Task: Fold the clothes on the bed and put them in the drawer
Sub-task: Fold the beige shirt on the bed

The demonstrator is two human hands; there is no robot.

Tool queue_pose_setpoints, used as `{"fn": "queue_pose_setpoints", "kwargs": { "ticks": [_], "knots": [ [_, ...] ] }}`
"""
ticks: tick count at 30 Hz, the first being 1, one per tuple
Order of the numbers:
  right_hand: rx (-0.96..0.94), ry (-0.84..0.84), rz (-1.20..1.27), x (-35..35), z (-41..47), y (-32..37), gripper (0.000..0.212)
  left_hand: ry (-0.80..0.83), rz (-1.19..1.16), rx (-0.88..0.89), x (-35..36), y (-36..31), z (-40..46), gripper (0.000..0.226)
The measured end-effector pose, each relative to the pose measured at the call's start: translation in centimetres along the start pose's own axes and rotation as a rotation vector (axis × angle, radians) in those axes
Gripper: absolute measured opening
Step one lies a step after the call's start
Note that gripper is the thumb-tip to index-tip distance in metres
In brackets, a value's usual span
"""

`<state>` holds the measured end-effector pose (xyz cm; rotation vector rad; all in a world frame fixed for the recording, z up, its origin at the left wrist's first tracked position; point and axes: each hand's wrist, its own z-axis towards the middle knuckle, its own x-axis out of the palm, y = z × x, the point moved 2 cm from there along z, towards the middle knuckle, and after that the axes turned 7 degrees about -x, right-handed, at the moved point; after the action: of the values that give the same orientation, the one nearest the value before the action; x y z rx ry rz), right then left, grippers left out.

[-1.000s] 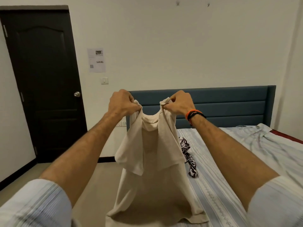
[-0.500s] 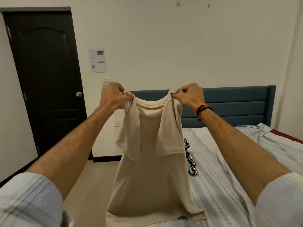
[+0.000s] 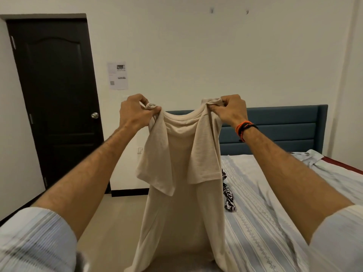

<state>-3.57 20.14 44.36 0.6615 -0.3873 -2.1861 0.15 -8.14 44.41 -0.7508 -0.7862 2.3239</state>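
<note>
T-shirt hangs between left hand, right hand, shoulders pinched.

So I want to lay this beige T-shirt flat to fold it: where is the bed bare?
The striped bedsheet is bare between the black-and-white patterned garment and the pale blue shirt by the blue headboard. The near left edge is crowded by the hanging beige T-shirt.

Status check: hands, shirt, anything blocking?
Both hands, left and right, grip beige shirt shoulders. Shirt hangs unfolded. Patterned garment lies on bed.
</note>
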Motion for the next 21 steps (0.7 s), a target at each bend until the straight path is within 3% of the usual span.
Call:
{"fn": "queue_pose_setpoints", "kwargs": {
  "ticks": [6, 14, 17, 21],
  "knots": [
    [0.018, 0.112, 0.122, 0.5, -1.8, 0.1, 0.023, 0.128, -0.044, 0.056, 0.6, 0.6, -1.5, 0.037],
    [0.193, 0.243, 0.143, 3.6, -7.0, -6.0, 0.023, 0.229, 0.061, -0.092, 3.9, 8.3, -4.4, 0.037],
    [0.249, 0.298, 0.101, 4.7, -8.8, -8.5, 0.027, 0.281, 0.18, -0.167, 5.2, 11.3, -5.5, 0.037],
    [0.249, 0.379, -0.126, 5.1, -9.2, -9.4, 0.029, 0.351, 0.546, -0.183, 5.8, 12.5, -6.6, 0.046]
  ]
}}
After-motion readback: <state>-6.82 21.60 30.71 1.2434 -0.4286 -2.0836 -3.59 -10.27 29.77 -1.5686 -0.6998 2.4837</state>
